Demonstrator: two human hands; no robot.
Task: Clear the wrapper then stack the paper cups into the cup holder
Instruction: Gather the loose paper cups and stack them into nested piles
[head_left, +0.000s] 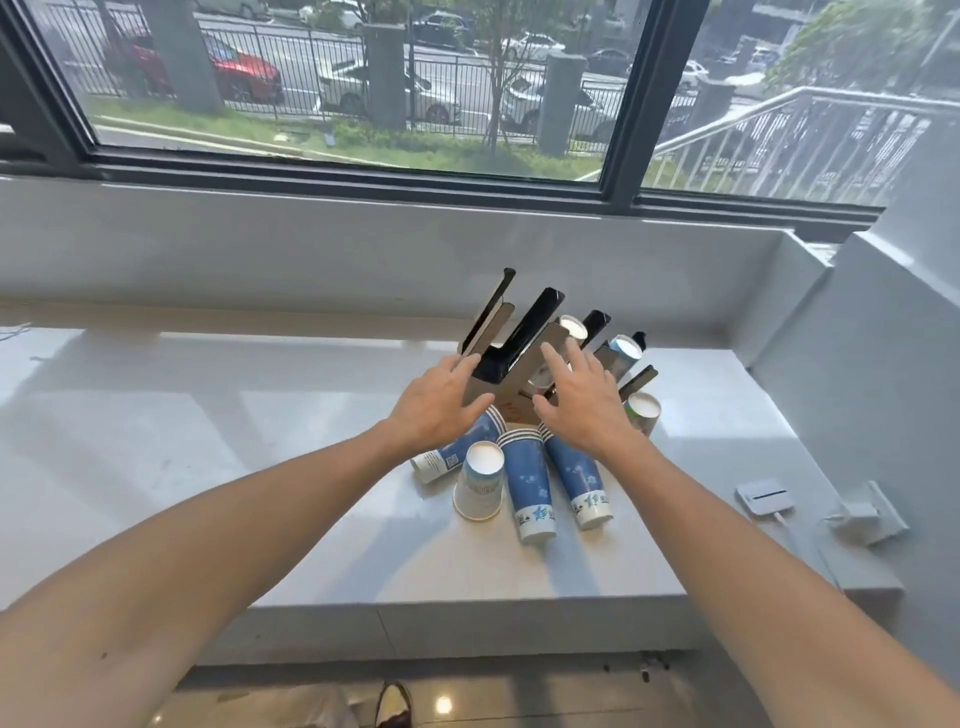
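Observation:
A cup holder (524, 332) with slanted black and steel channels stands on the white window ledge (260, 415). My left hand (439, 408) hovers at its left side with fingers spread. My right hand (582, 402) hovers at its front right, fingers also apart. Neither hand holds anything. Blue and white paper cups lie in front of the holder: one stack on its side (447, 457), one upside-down cup (480, 480), and two stacks lying flat (527, 488) (582, 486). More cups (623, 351) sit in the holder's right channels. No wrapper is visible.
A small white device (765, 497) with a cable and a white adapter (865, 514) lie at the ledge's right end. Another cup (642, 410) stands right of the holder. A wall rises on the right. The window is behind the ledge, tiled floor below.

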